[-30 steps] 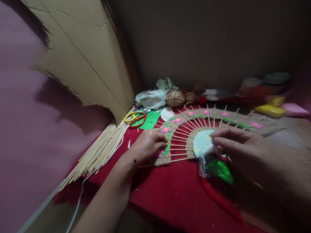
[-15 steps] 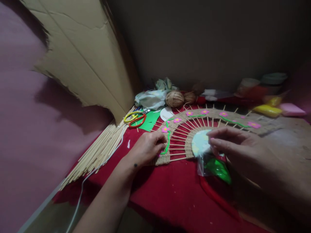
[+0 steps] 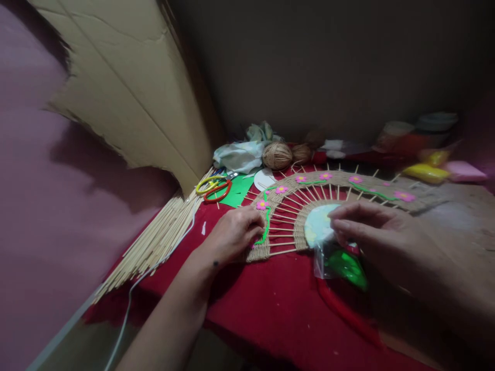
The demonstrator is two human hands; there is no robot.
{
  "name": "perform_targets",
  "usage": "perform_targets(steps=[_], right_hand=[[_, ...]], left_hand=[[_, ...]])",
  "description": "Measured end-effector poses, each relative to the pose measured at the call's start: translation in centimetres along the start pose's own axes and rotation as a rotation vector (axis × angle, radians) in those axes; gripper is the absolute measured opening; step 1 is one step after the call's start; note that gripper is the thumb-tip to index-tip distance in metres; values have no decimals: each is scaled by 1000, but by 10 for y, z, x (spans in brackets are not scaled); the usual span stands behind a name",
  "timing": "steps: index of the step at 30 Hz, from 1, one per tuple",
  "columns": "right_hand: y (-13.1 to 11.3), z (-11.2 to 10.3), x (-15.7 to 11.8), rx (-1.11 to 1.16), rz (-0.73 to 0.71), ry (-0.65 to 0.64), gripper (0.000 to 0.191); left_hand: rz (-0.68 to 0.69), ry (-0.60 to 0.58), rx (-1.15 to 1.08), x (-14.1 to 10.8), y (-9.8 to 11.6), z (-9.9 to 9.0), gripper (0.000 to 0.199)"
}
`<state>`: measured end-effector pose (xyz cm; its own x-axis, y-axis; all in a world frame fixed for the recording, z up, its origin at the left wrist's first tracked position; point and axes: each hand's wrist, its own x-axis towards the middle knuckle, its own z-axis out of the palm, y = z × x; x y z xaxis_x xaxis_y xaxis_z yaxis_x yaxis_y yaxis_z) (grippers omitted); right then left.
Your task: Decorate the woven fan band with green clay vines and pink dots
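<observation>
A half-round woven twine fan (image 3: 336, 180) with thin stick ribs lies on a red cloth (image 3: 266, 304). Its outer band carries pink flowers (image 3: 281, 189) with yellow centres and a wavy green strip (image 3: 266, 226). My left hand (image 3: 242, 226) rests at the band's left end, its fingers curled down against the weave; whatever they pinch is hidden. Over the pale blue-and-yellow centre (image 3: 319, 224) hangs my right hand (image 3: 381, 232), thumb and fingertips pressed together. Anything between them is too small to name. Just below it sits a clear bag with green material (image 3: 350, 268).
Scissors (image 3: 216, 190) lie on green paper (image 3: 240, 189) at the left, by a bundle of sticks (image 3: 158, 237) and a white cord (image 3: 129, 301). Twine balls (image 3: 277, 155) stand behind. Yellow (image 3: 425, 174) and pink packs (image 3: 464, 171) lie at right. Cardboard (image 3: 127, 77) leans left.
The view has shifted very slightly. Both hands keep nearly the same places, with the right fingertips turned a little.
</observation>
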<state>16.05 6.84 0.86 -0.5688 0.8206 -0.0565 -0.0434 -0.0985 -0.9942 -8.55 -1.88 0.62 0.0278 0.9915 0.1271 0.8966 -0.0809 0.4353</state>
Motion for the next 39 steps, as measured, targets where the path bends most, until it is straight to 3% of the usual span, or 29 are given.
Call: perform_targets(steps=[5,13,24,39], right_hand=[[-1,2,0,-9,-18,11,14],[1,0,1,-15,-16,6,15],[-1,5,-2,-162,-144,-43,10],[-6,6,0,-198,-145,-35,6]], left_hand=[[-26,6,41,0,0,-7,19],[-101,-13,49,-1,1,-8,12],[49,-22,60,0,0,-1,12],[130,-42,242,-17,15,2,29]])
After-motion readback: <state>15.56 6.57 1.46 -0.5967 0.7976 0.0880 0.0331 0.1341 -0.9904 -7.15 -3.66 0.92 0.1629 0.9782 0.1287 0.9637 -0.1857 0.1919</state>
